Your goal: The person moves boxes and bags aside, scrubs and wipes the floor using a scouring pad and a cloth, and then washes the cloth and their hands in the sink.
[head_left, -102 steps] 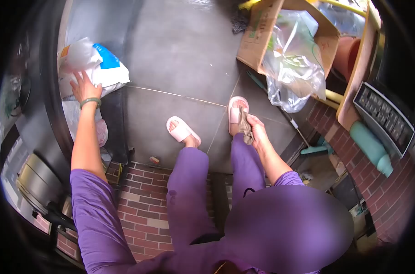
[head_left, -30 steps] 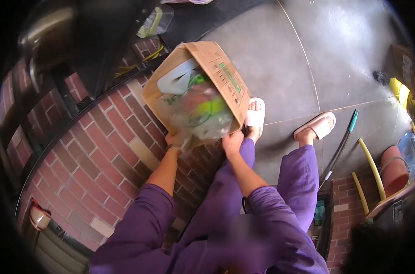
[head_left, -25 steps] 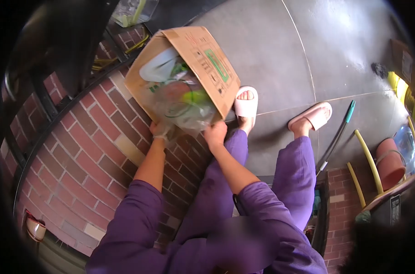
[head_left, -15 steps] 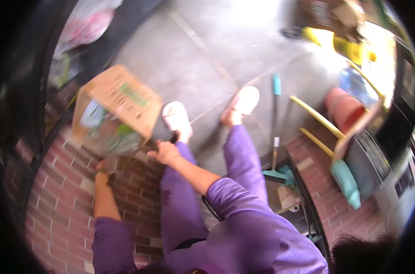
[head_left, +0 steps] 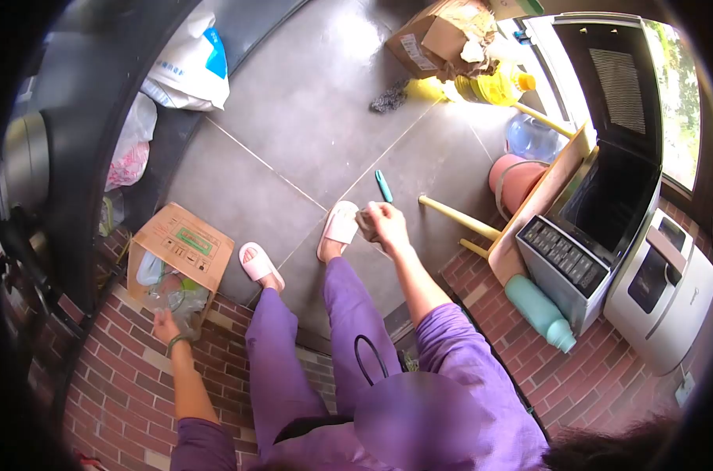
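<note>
From my remote view, white bags (head_left: 188,67) sit left of grey floor tiles (head_left: 250,196); red-brown brickwork (head_left: 129,377) runs below. The cardboard box (head_left: 185,240) lies tilted at their border, its mouth toward me, showing clear plastic (head_left: 185,304) and something green. My left hand (head_left: 167,327) touches the plastic at the lower rim; I can't tell how closed it is. Tile spans from the box past the slippers (head_left: 340,228) to my right hand (head_left: 389,226), closed on a brownish cloth (head_left: 366,225), short of the yellow legs (head_left: 456,217).
</note>
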Available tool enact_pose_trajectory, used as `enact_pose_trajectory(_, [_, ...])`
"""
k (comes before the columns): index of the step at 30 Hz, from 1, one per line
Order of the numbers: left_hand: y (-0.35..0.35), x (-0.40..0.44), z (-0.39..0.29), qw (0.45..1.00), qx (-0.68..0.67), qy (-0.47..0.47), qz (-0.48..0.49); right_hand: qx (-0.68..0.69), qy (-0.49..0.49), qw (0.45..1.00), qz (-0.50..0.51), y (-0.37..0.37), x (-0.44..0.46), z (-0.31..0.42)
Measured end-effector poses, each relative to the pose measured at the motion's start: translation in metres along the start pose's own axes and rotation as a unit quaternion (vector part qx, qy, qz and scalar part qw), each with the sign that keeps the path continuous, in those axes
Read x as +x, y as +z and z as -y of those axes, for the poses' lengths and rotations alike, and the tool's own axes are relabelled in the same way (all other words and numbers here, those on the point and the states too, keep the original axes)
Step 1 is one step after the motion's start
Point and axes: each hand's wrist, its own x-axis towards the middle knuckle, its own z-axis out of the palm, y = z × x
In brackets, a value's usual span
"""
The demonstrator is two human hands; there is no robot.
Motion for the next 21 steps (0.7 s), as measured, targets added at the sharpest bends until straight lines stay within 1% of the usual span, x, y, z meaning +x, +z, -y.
enact_pose_trajectory(1, [0.006, -0.017, -0.019, 0.997, -0.026, 0.060, 0.037, 0.051, 0.039, 0.998, 0.007, -0.016, 0.006, 0.013])
enact_pose_trajectory(2, [0.012, -0.039, -0.035, 0.992, -0.090, 0.044, 0.078, 0.061, 0.051, 0.997, 0.005, -0.030, 0.010, 0.026])
enact_pose_trajectory(3, [0.020, -0.081, -0.072, 0.981, -0.151, 0.027, 0.121, 0.069, 0.064, 0.996, 0.001, -0.042, 0.014, 0.036])
enact_pose_trajectory(4, [0.029, -0.108, -0.096, 0.969, -0.188, 0.037, 0.159, 0.098, 0.047, 0.994, -0.020, -0.052, 0.021, 0.039])
enact_pose_trajectory(5, [0.039, -0.131, -0.117, 0.954, -0.223, 0.047, 0.197, 0.071, 0.015, 0.997, -0.041, -0.061, 0.029, 0.040])
enact_pose_trajectory(7, [0.055, -0.176, -0.162, 0.941, -0.235, 0.054, 0.239, 0.069, 0.067, 0.995, -0.013, -0.084, 0.023, 0.076])
enact_pose_trajectory(9, [0.072, -0.206, -0.198, 0.919, -0.266, 0.062, 0.282, 0.060, 0.067, 0.996, -0.026, -0.098, 0.033, 0.078])
enact_pose_trajectory(10, [0.076, -0.222, -0.220, 0.907, -0.269, 0.101, 0.308, 0.047, 0.065, 0.996, -0.036, -0.104, 0.037, 0.079])
enact_pose_trajectory(11, [0.081, -0.235, -0.241, 0.904, -0.268, 0.080, 0.323, 0.051, 0.066, 0.996, -0.039, -0.110, 0.040, 0.084])
enact_pose_trajectory(13, [0.097, -0.249, -0.267, 0.884, -0.268, 0.123, 0.362, -0.036, 0.067, 0.990, -0.120, -0.120, 0.047, 0.093])
enact_pose_trajectory(14, [0.104, -0.254, -0.281, 0.875, -0.266, 0.134, 0.382, -0.058, 0.076, 0.981, -0.168, -0.127, 0.058, 0.093])
enact_pose_trajectory(15, [0.109, -0.261, -0.299, 0.872, -0.256, 0.143, 0.391, -0.075, 0.083, 0.976, -0.188, -0.141, 0.076, 0.088])
enact_pose_trajectory(16, [0.115, -0.265, -0.314, 0.868, -0.249, 0.147, 0.404, -0.076, 0.036, 0.968, -0.237, -0.157, 0.086, 0.099])
enact_pose_trajectory(18, [0.125, -0.271, -0.336, 0.856, -0.250, 0.136, 0.432, -0.065, -0.009, 0.941, -0.332, -0.202, 0.143, 0.083])
enact_pose_trajectory(19, [0.126, -0.275, -0.342, 0.857, -0.239, 0.134, 0.436, -0.059, -0.001, 0.929, -0.364, -0.226, 0.159, 0.098])
enact_pose_trajectory(20, [0.127, -0.278, -0.350, 0.853, -0.227, 0.135, 0.450, 0.049, 0.036, 0.950, -0.307, -0.249, 0.164, 0.126])
enact_pose_trajectory(21, [0.131, -0.278, -0.362, 0.847, -0.217, 0.140, 0.465, -0.012, 0.015, 0.926, -0.377, -0.267, 0.181, 0.137])
